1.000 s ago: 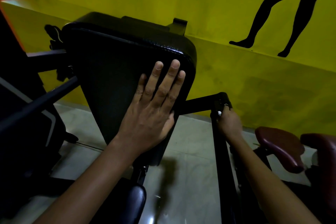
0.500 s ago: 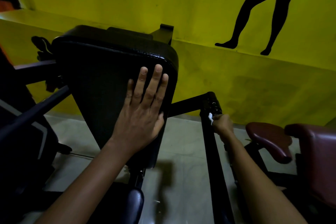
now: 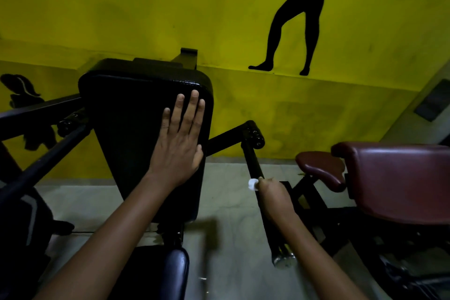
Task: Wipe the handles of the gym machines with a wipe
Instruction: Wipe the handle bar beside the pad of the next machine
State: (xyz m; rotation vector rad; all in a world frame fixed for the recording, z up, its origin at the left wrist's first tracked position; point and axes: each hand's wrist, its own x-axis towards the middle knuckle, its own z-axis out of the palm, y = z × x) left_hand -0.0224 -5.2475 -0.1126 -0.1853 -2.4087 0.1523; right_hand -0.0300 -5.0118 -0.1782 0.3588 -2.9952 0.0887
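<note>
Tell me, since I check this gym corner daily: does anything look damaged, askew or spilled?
Nothing stands out. The left hand lies flat on the intact black pad, and the right hand grips the black handle with a white wipe.

Gym machines (image 3: 146,143) on tiled floor (image 3: 233,238)

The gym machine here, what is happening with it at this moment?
A person is cleaning a black gym machine. The right hand is wrapped around the machine's black handle bar, holding a white wipe against it, about midway along the bar. The left hand rests flat, fingers straight, on the black back pad. A maroon seat stands to the right.
</note>
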